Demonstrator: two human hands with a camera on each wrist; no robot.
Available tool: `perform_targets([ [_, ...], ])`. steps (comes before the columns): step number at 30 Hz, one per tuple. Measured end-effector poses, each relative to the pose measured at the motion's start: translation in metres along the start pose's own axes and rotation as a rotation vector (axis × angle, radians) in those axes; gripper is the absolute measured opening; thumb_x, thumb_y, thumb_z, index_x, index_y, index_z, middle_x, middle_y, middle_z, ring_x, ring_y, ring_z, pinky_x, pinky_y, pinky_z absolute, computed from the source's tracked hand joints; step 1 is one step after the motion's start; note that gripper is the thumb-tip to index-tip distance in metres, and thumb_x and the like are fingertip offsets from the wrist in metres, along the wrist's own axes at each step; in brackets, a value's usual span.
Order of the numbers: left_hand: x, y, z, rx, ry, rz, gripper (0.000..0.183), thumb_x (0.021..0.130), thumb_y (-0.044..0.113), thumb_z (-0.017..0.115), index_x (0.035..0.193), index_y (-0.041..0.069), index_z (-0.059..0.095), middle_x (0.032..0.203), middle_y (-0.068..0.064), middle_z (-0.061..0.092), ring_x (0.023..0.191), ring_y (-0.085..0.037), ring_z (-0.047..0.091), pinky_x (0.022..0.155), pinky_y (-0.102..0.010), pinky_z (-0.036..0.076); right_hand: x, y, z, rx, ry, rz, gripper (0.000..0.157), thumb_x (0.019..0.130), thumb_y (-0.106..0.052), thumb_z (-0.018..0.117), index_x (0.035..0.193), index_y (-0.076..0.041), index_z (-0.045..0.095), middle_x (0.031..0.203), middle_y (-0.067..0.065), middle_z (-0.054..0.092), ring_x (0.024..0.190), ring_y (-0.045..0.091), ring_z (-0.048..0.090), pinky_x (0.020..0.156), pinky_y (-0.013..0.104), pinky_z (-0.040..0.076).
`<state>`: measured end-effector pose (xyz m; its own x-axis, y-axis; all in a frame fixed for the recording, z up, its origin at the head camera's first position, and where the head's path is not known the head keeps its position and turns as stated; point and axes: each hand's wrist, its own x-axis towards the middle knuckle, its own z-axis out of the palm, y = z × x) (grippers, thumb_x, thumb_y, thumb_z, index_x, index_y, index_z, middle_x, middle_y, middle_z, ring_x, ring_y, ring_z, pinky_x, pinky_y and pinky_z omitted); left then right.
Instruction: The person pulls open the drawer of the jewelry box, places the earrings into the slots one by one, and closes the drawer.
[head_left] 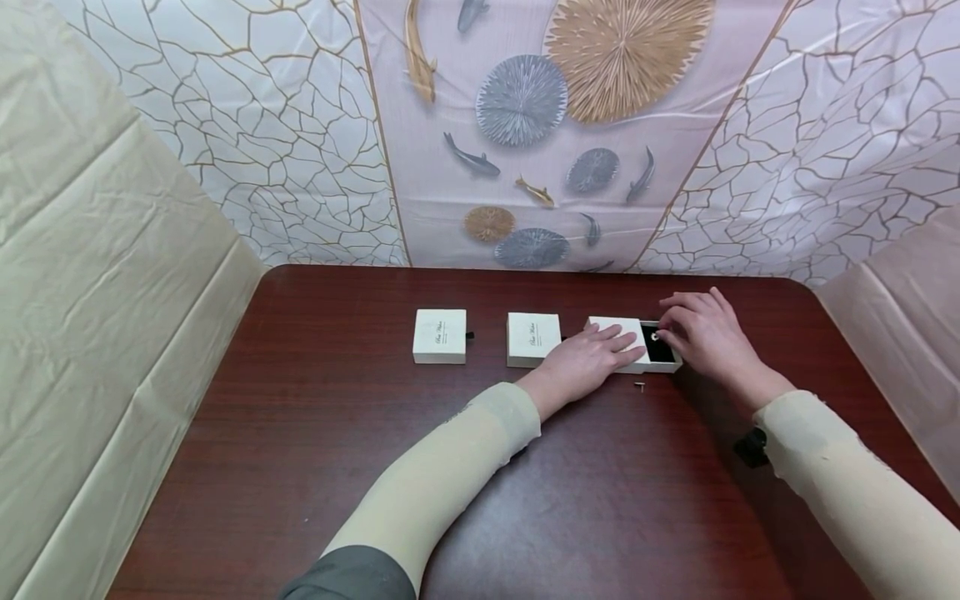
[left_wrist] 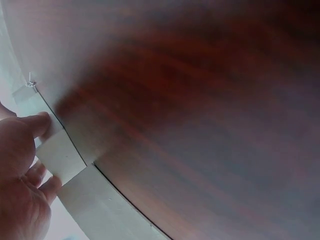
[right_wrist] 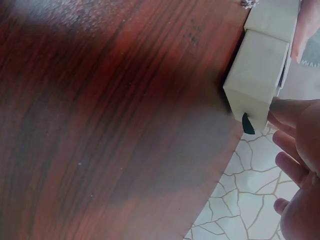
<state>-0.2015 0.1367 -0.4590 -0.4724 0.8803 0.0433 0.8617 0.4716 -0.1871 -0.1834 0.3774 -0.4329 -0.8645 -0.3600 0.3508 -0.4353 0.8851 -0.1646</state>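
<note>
The rightmost white box [head_left: 606, 325] is slid partly out of its sleeve, with a black-lined tray [head_left: 663, 357] showing on the right. My left hand [head_left: 581, 364] rests across the sleeve, fingers spread over its top. Above the tray, the thumb and index finger of my right hand [head_left: 705, 333] pinch a small shiny earring [head_left: 655, 337] close to the black lining; its shape is partly hidden by the fingertips. Another small earring [head_left: 640, 386], sparkly in the left wrist view, lies on the table just in front of the box. A black pull tab [right_wrist: 248, 124] hangs from the tray's end.
Two more white boxes with printed lids stand in the same row to the left, a middle box [head_left: 532, 337] beside my left wrist and a far-left box [head_left: 439, 337] with a black tab. The dark red table [head_left: 315, 433] ends at a patterned cloth [head_left: 300, 125] behind.
</note>
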Motion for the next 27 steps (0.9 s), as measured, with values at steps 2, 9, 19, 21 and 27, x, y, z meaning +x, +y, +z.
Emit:
perform_targets([
  [2,0.000,0.000,0.000,-0.004,0.000,0.002,0.054,0.115,0.016,0.036,0.166,0.033,0.041,0.171,0.006,0.039,0.158,-0.017,0.036,0.126,-0.039,0.036,-0.001,-0.001,-0.001,0.002,0.008,-0.004,0.011,0.086,-0.001,0.083,0.089,-0.003,0.073,0.125,0.025,0.070,0.124,0.050,0.055,0.120,0.076,0.023],
  [9,0.000,0.000,-0.003,-0.016,-0.001,-0.001,0.053,0.116,0.016,0.036,0.167,0.033,0.041,0.172,0.005,0.039,0.159,-0.018,0.035,0.126,-0.041,0.037,-0.009,-0.009,-0.009,0.003,0.024,-0.017,0.014,0.083,-0.002,0.086,0.088,-0.005,0.074,0.126,0.024,0.070,0.128,0.049,0.055,0.122,0.074,0.022],
  [19,0.000,-0.001,-0.001,-0.032,0.003,0.004,0.053,0.116,0.016,0.036,0.167,0.032,0.041,0.171,0.004,0.039,0.159,-0.018,0.035,0.127,-0.040,0.035,-0.028,-0.023,-0.018,0.012,0.055,-0.054,0.016,0.079,-0.004,0.088,0.089,-0.005,0.075,0.122,0.022,0.072,0.127,0.046,0.057,0.123,0.072,0.023],
  [21,0.000,-0.001,-0.002,-0.030,0.002,0.005,0.053,0.116,0.016,0.036,0.167,0.032,0.041,0.171,0.004,0.039,0.159,-0.018,0.036,0.127,-0.040,0.035,-0.032,-0.025,-0.018,0.016,0.060,-0.060,0.018,0.079,-0.004,0.089,0.091,-0.005,0.076,0.122,0.022,0.072,0.127,0.047,0.057,0.124,0.070,0.022],
  [27,-0.001,-0.001,-0.003,-0.025,-0.004,0.003,0.053,0.116,0.016,0.037,0.166,0.032,0.041,0.171,0.004,0.040,0.158,-0.019,0.037,0.126,-0.041,0.037,-0.041,-0.032,-0.017,0.023,0.076,-0.082,0.022,0.077,-0.004,0.090,0.096,-0.003,0.078,0.122,0.022,0.072,0.127,0.046,0.057,0.126,0.068,0.021],
])
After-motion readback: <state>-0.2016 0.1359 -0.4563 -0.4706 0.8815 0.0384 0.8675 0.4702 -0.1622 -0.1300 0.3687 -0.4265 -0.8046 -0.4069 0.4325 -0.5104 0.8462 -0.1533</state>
